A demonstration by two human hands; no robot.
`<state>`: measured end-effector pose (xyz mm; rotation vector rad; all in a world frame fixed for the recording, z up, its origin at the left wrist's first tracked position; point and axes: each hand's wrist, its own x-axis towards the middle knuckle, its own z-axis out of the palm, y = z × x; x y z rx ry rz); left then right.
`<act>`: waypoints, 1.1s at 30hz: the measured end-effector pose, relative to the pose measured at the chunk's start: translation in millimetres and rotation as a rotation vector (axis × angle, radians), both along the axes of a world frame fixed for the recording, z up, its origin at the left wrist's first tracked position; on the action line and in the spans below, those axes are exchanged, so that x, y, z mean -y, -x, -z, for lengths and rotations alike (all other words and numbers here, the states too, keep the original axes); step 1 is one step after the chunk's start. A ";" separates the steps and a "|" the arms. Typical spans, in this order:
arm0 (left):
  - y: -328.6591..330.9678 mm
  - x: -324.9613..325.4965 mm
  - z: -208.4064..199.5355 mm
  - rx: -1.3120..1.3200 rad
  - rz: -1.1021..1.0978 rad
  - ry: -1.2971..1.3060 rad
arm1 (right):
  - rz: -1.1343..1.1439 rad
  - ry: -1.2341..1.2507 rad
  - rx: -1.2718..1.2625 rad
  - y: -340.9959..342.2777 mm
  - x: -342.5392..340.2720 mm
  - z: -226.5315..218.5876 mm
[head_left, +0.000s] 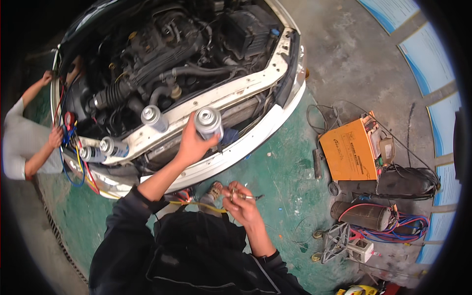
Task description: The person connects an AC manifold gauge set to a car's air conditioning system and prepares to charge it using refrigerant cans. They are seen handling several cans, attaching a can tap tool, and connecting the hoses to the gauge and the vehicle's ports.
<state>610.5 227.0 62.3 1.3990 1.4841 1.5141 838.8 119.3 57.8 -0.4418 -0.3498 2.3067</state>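
Note:
My left hand (191, 146) is wrapped around a silver aerosol-type can (208, 122), its round top facing up, at the car's front panel. Whether the can's base rests on anything is hidden. Over the floor in front of my body, my right hand (241, 204) pinches a small metal fitting (235, 195) with a thin stem pointing right. A yellow hose (196, 203) runs toward that hand; I cannot tell if it joins the fitting. Left of my can, another silver can (154, 118) stands on the white front panel (236, 96).
Two more cans (114, 146) sit further left. At the car's left side, a co-worker (34, 142) has both hands near coloured hoses and a red gauge (69, 118). The engine bay (162, 54) is exposed. Rightward stand an orange machine (348, 151), dark cylinders (361, 215) and cables.

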 end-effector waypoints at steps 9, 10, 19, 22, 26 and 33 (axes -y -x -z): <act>61.9 230.2 25.0 0.204 0.144 0.278 | -0.111 0.064 0.397 65.2 29.8 13.8; 67.8 244.8 21.4 0.281 0.183 0.309 | -0.118 0.053 0.469 75.5 37.2 12.5; 122.8 349.8 10.4 0.382 0.195 0.273 | -0.170 0.054 0.547 172.3 96.1 -7.2; 145.7 377.2 5.5 0.297 0.296 0.092 | -0.195 0.036 0.504 204.0 121.7 -18.8; 167.9 407.2 2.8 0.038 0.401 0.082 | -0.260 -0.037 0.412 248.7 154.5 -39.6; 186.9 437.6 -11.4 -0.090 0.338 0.055 | -0.342 -0.094 0.395 287.9 187.4 -42.3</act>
